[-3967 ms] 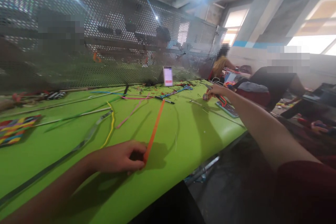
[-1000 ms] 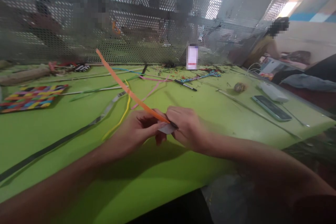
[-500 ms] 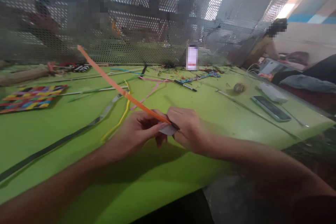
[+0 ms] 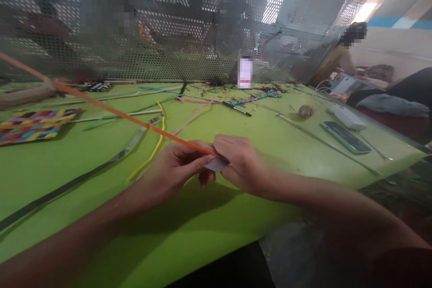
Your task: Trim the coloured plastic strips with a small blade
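Observation:
My left hand (image 4: 175, 168) and my right hand (image 4: 238, 162) meet over the green table (image 4: 209, 234), near its front edge. Both pinch the near end of a long orange strip (image 4: 111, 110), which runs up and away to the far left edge of the view. A small pale piece (image 4: 216, 165) with a dark tip shows between my fingers at the strip's end; what it is I cannot tell.
Yellow (image 4: 151, 155), pink (image 4: 192, 119), grey (image 4: 131, 144) and dark strips lie across the table. A woven multicoloured mat (image 4: 33, 123) lies at the left, a pen (image 4: 236, 109) mid-back, a phone (image 4: 344, 137) and a small ball (image 4: 305, 111) at the right. A perforated metal screen (image 4: 168, 22) stands behind. People sit at the right.
The orange strip's far end has swung down and to the left, from upright-slanting to nearly level. My hands stay joined at the same spot. Four seconds ago my right hand reached far right.

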`<state>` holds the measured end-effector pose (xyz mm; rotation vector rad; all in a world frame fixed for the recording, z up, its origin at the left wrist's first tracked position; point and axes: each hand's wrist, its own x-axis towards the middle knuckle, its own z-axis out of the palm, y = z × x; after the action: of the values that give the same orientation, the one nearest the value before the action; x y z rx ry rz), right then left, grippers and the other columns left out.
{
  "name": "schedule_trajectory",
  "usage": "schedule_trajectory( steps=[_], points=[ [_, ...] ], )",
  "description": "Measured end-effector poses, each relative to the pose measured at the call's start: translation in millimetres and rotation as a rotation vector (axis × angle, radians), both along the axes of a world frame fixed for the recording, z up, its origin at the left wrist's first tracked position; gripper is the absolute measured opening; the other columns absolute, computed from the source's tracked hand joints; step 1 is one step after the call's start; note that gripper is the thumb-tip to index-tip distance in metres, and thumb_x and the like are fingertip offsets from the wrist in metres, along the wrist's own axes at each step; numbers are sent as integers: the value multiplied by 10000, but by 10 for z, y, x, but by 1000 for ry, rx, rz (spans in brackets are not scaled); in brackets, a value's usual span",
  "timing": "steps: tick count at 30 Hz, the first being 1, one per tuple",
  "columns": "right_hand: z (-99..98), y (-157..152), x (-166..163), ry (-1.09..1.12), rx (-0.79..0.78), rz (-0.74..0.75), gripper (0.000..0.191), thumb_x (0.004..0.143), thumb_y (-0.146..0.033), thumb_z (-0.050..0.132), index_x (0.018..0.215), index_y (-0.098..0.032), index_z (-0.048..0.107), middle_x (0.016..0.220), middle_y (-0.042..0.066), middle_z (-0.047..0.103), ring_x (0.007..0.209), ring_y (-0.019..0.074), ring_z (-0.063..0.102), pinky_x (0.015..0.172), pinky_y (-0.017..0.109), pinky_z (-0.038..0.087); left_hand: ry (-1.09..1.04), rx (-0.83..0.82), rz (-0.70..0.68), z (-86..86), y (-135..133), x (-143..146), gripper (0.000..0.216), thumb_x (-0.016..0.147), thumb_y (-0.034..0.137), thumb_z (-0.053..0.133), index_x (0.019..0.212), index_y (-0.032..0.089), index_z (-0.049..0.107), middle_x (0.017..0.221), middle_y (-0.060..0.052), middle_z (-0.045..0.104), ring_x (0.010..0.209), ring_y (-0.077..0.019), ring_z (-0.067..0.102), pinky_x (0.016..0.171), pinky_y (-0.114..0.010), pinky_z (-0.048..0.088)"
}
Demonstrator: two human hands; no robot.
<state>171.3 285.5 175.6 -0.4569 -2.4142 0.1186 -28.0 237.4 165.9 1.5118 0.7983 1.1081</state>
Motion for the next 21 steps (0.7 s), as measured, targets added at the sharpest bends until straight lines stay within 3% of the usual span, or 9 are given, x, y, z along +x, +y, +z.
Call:
schedule_trajectory(
  steps=[6, 18, 21],
  points=[
    [1, 10, -1, -12, 16, -10, 238, 918, -47, 532, 780, -197, 411, 713, -18, 459, 650, 109, 386, 628, 247, 268, 17, 0, 13, -26, 3, -16, 157, 997, 245, 713, 889, 190, 813, 750, -5, 744, 626, -122, 693, 590, -209, 579],
    [32, -32, 23, -61, 44, -40, 222, 931, -70, 562, 779, -185, 448, 721, -3, 490, 656, 111, 391, 628, 249, 264, -10, -72, -32, 41, -17, -9, 195, 1002, 154, 681, 884, 206, 827, 710, 16, 761, 612, -96, 708, 608, -168, 563],
    [40, -42, 12, -54, 44, -59, 228, 916, -63, 566, 772, -188, 441, 719, -5, 488, 650, 111, 383, 623, 252, 255, 22, -74, -52, 67, -28, -6, 221, 984, 146, 700, 804, 204, 814, 696, 18, 756, 616, -101, 705, 630, -180, 575]
  ],
)
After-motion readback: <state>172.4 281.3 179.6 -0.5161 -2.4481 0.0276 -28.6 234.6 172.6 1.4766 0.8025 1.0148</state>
